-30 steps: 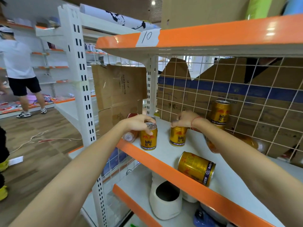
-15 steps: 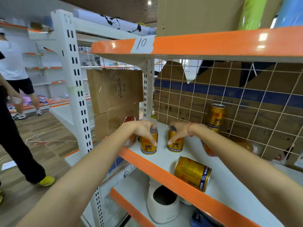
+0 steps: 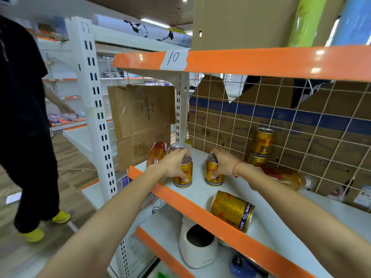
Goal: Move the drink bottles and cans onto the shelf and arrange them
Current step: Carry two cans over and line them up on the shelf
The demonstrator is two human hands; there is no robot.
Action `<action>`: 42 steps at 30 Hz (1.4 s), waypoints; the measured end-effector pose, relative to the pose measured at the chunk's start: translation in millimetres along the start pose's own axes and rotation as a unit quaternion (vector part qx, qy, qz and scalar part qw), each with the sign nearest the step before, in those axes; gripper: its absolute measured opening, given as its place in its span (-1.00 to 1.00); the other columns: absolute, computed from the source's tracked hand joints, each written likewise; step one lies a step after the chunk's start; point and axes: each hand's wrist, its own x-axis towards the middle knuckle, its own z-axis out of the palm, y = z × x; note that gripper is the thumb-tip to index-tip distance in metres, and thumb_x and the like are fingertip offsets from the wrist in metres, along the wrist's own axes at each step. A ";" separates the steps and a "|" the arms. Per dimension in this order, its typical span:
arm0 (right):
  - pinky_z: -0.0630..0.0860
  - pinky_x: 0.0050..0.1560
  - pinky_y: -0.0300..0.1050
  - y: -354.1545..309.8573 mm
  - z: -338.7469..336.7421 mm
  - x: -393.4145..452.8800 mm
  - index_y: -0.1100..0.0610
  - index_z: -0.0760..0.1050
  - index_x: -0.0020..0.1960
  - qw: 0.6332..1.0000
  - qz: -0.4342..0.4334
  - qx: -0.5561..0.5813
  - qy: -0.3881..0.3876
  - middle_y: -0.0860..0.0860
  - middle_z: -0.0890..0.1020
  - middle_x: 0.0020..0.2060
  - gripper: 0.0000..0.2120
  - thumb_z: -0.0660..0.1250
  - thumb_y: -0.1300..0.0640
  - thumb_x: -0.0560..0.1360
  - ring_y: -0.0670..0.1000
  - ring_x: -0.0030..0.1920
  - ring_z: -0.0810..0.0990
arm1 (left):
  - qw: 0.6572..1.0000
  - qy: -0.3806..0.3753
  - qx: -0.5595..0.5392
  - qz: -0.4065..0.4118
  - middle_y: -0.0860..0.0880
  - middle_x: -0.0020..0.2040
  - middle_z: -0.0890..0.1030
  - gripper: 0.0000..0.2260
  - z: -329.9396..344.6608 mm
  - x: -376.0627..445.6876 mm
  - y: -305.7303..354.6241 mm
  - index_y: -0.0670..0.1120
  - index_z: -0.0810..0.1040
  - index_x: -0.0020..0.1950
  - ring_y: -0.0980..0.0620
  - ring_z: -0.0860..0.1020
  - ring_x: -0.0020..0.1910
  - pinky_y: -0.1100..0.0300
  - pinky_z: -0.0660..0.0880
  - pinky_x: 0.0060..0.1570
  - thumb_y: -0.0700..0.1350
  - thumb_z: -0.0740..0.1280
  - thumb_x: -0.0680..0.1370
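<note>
On the white shelf (image 3: 200, 189) with an orange front edge, my left hand (image 3: 174, 164) grips an upright gold can (image 3: 183, 174) near the shelf's left end. Right beside it, my right hand (image 3: 223, 164) holds a second upright gold can (image 3: 213, 174). Another gold can (image 3: 231, 210) lies on its side at the front edge. By the wire back a gold can (image 3: 262, 142) stands stacked on a can beneath it. An amber bottle (image 3: 289, 178) lies behind my right forearm. A second amber bottle (image 3: 157, 154) and a can top show behind my left hand.
A wire grid (image 3: 301, 121) backed with cardboard closes the rear. The orange-edged shelf above (image 3: 261, 61) carries a tag "10". A white pot (image 3: 198, 245) sits on the lower shelf. A person in black (image 3: 26, 127) walks in the aisle at left by the white upright (image 3: 94, 109).
Both hands have stayed on their cans, the two cans now standing slightly closer to the front edge. The person in black has stepped nearer along the aisle.
</note>
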 end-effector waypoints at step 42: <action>0.49 0.01 0.01 37.6 -76.5 -397.1 0.04 0.24 0.35 0.921 0.375 -0.005 0.107 0.16 0.36 0.19 -0.28 0.53 0.12 0.31 0.25 0.11 0.48 | 0.941 -0.141 -0.106 0.288 -0.17 0.22 0.39 -0.28 19.8 -97.2 296.5 -0.04 0.29 0.32 -0.14 0.38 0.22 0.04 0.43 0.15 -0.09 0.60 0.28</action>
